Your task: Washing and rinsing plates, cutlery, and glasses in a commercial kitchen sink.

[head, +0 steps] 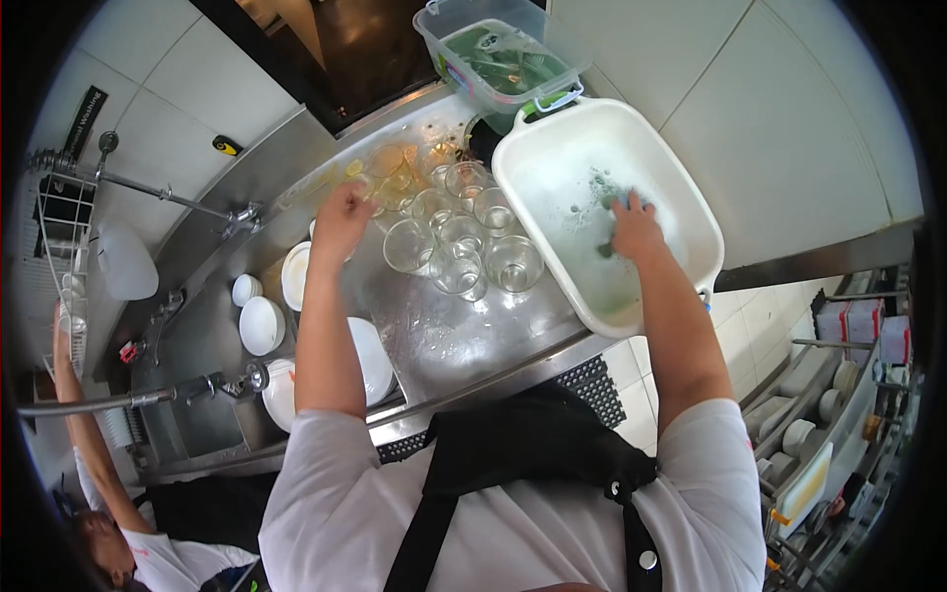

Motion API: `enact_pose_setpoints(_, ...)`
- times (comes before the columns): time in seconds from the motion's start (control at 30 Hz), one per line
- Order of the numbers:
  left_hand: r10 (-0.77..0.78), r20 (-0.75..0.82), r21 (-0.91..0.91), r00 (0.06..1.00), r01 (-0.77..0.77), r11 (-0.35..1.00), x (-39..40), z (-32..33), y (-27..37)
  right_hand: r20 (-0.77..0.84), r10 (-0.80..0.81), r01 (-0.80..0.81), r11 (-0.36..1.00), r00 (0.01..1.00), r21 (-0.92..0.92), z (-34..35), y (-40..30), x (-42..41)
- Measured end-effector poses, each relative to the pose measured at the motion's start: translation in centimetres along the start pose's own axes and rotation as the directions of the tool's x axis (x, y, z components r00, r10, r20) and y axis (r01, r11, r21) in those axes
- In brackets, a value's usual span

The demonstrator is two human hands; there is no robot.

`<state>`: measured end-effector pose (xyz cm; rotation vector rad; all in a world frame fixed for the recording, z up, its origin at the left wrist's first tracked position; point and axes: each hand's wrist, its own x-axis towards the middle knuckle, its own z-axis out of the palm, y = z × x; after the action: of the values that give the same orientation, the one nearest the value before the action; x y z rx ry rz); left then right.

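Observation:
My right hand (638, 231) reaches into a white plastic tub (703, 229) of cloudy, sudsy water. Its fingers are spread, with the tips at or below the surface. Dark green patches show in the water beside it; I cannot tell what they are. My left hand (344, 220) is over the far left of a stainless steel counter (451, 340), fingers curled, close to a drinking glass (386, 161). Whether it grips anything is hidden. Several clear glasses stand between my hands, among them a wide one (514, 264) near the tub.
A clear plastic bin (496, 66) with greenish water and utensils stands behind the tub. White bowls (262, 325) and plates (370, 359) lie at the left by a spray hose (133, 399). Another person's arm (92, 444) reaches to a wire rack (63, 229). Shelves of dishes (799, 436) stand right.

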<state>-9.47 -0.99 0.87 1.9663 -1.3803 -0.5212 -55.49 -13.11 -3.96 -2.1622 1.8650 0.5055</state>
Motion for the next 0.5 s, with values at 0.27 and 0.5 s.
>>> enact_pose_setpoints(0.27,-0.146,0.240,-0.018,0.960,0.155,0.988,-17.1,2.4,11.2,0.021,-0.140,0.141,0.986,0.990,-0.090,2.0,1.1,6.5)
enact_pose_setpoints(0.5,0.028,-0.116,0.140,0.993,-0.012,0.990,-18.8,9.9,8.3,-0.136,-0.110,0.165,0.838,0.985,0.521,0.2,2.0,6.5)
